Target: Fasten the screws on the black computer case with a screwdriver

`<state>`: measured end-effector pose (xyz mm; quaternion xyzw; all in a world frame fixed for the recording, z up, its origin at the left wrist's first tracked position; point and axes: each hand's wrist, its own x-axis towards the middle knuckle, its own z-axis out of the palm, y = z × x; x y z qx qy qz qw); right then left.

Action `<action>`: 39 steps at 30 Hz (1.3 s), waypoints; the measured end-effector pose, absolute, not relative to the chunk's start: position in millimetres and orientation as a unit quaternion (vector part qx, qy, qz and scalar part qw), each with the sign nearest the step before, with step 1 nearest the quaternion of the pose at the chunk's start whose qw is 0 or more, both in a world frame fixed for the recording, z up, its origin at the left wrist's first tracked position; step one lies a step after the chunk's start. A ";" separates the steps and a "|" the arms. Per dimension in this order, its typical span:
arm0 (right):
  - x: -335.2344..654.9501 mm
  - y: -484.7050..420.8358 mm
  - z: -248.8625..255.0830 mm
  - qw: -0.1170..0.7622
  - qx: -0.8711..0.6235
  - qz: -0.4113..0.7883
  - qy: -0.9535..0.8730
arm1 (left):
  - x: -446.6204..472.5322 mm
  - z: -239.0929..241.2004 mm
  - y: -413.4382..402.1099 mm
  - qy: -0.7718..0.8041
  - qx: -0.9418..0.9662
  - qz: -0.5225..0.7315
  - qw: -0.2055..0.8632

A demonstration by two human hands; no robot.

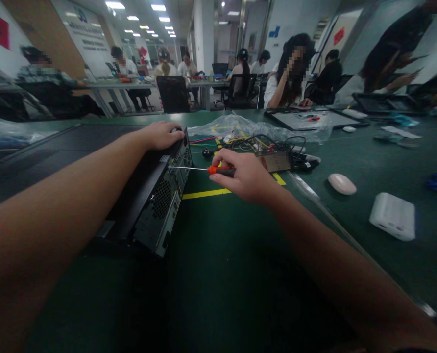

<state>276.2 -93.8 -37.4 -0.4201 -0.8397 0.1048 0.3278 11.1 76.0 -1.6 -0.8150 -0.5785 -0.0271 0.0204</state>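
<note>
A black desktop computer case (130, 196) lies on its side at the left, its rear panel (163, 198) with vent holes and ports turned to the right. My left hand (163, 136) rests on the far rear corner of the case, fingers curled at its edge. In my right hand (242, 171) is a screwdriver (213, 170) with an orange and black handle, held between thumb and fingers. Its thin shaft points left, and the tip meets the rear panel near the upper edge. Whether the tip sits in a screw is too small to tell.
Behind my right hand are tangled cables (255, 142), a boxy metal part (275, 162) and clear plastic wrap (226, 122). A pinkish oval object (342, 184) and a white box-like device (393, 215) lie at the right. Yellow tape (206, 194) marks the green table; people sit beyond.
</note>
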 end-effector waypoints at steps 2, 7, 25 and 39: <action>276.6 -92.5 -38.2 0.326 -0.422 0.111 -0.839 | 13.1 -0.2 73.8 -0.579 -0.815 -0.023 0.020; 278.0 -89.3 -40.4 0.328 -0.419 0.130 -0.837 | 14.7 0.3 71.4 -0.582 -0.813 -0.024 0.017; 279.4 -85.2 -44.1 0.328 -0.406 0.140 -0.841 | 15.8 0.5 69.6 -0.591 -0.806 -0.025 0.026; 279.4 -85.1 -43.9 0.332 -0.403 0.137 -0.842 | 12.7 -1.3 74.6 -0.581 -0.813 -0.028 0.023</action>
